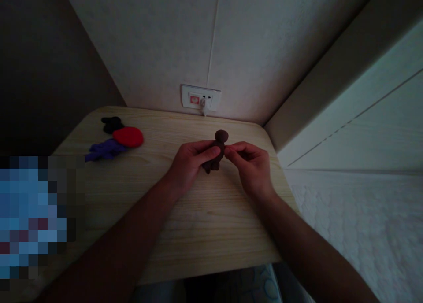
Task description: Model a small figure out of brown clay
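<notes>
Above the middle of the wooden table, my left hand [191, 162] is closed around a brown clay figure [217, 155], its thumb across the body. The figure has a round head at the top, a thicker body and short stubs at the bottom. My right hand [253, 164] is at the figure's right side, thumb and forefinger pinched together against it. Whatever is between those fingertips is too small to make out. Farther left on the table lie a flat red clay piece [128, 137], a purple clay lump [106, 149] and a black clay lump [112, 124].
The light wooden table [198, 223] has rounded back corners and stands against a pale wall. Low on that wall is a socket plate [201, 97] with a plug in it. A white quilted surface [363, 232] lies to the right. The lower left is pixelated.
</notes>
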Available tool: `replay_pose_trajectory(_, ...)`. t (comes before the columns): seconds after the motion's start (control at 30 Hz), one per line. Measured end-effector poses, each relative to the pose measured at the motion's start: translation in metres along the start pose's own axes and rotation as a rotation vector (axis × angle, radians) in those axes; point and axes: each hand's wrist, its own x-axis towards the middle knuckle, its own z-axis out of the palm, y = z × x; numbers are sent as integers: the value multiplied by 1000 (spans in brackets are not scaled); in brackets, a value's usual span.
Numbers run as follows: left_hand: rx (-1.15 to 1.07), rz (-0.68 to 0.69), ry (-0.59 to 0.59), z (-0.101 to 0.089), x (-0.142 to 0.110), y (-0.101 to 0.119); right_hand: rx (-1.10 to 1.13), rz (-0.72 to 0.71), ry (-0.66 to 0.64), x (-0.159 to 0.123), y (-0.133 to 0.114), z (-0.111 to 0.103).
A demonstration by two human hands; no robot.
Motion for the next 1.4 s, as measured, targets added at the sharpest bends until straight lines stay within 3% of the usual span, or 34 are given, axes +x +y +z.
replay_pose_trajectory(0.37,-43,13,-62,1,4,-3,45,-54,56,1,2,3)
replay_pose_trajectory(1.13,-64,-3,-17,3,3,0,-2,-16,79,1,-2,3)
replay_pose_trajectory(1.4,-196,-32,84,1,5,5,91,27,119,10,7,-4)
